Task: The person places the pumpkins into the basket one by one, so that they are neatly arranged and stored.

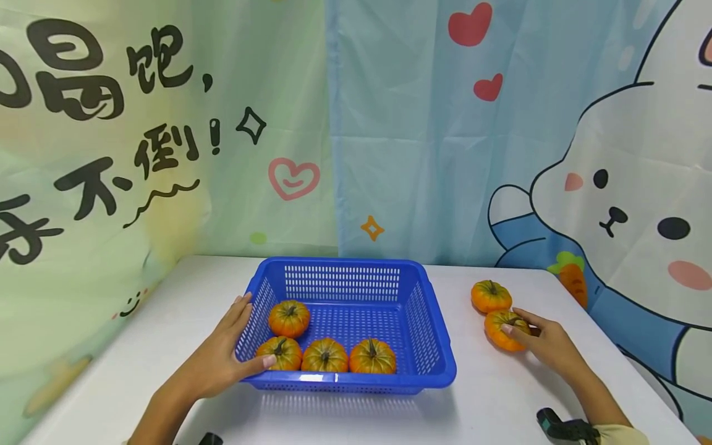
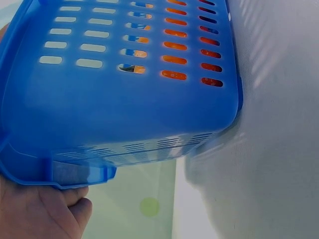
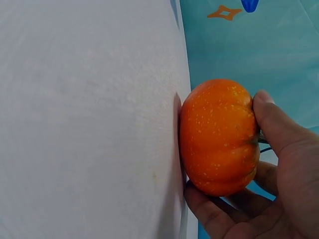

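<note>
In the head view a blue plastic basket [image 1: 428,371] stands on the white table with several small orange pumpkins in it, one of them a pumpkin [image 1: 372,356] by the front wall. My left hand [image 1: 222,358] holds the basket's front left corner, thumb over the front rim and fingers along the left side. To the right of the basket, my right hand [image 1: 550,346] grips a small pumpkin [image 3: 219,139] between thumb and fingers, close to the tabletop. Just behind that one sits another pumpkin [image 1: 491,296].
The white table [image 1: 489,408] ends at a printed curtain [image 1: 389,154] behind and at both sides. Black wrist devices, such as the strapped device [image 1: 564,426] by the right sleeve, show at the bottom edge.
</note>
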`<state>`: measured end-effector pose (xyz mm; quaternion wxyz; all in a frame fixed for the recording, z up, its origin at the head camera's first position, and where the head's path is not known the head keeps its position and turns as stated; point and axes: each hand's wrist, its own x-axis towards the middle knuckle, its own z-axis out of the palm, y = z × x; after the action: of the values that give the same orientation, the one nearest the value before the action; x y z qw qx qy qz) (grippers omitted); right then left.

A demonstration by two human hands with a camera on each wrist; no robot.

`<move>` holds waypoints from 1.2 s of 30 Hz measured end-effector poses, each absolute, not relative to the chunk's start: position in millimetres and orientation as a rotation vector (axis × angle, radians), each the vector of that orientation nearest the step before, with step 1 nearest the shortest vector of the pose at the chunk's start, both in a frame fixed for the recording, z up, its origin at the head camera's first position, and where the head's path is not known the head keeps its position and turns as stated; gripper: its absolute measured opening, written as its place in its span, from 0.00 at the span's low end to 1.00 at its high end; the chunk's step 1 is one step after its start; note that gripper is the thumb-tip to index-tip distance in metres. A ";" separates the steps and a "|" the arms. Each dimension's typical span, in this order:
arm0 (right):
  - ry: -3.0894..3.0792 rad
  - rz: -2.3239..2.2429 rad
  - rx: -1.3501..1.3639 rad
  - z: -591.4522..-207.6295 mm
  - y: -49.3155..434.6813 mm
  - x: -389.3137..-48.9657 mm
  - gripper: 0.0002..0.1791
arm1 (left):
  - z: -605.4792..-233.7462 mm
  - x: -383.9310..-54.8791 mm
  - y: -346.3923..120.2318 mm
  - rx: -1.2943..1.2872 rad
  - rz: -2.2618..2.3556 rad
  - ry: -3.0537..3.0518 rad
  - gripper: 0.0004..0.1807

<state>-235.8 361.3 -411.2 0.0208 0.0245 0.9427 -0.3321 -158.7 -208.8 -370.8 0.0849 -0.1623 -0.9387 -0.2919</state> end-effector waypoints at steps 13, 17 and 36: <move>2.917 -1.053 0.074 -409.6 358.8 -235.1 0.52 | -370.2 -160.1 -209.9 -0.493 -0.865 -2.791 0.57; 2.914 -1.080 0.065 -409.8 356.7 -234.1 0.50 | -371.1 -160.0 -210.0 -0.493 -0.870 -2.795 0.56; 2.945 -1.135 0.046 -413.8 352.9 -230.9 0.42 | -370.9 -159.4 -209.0 -0.477 -0.876 -2.807 0.56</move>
<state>-230.9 352.9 -413.8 -0.0074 0.0144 0.9329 -0.3597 -159.4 -209.0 -370.9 0.0815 -0.1596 -0.9392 -0.2930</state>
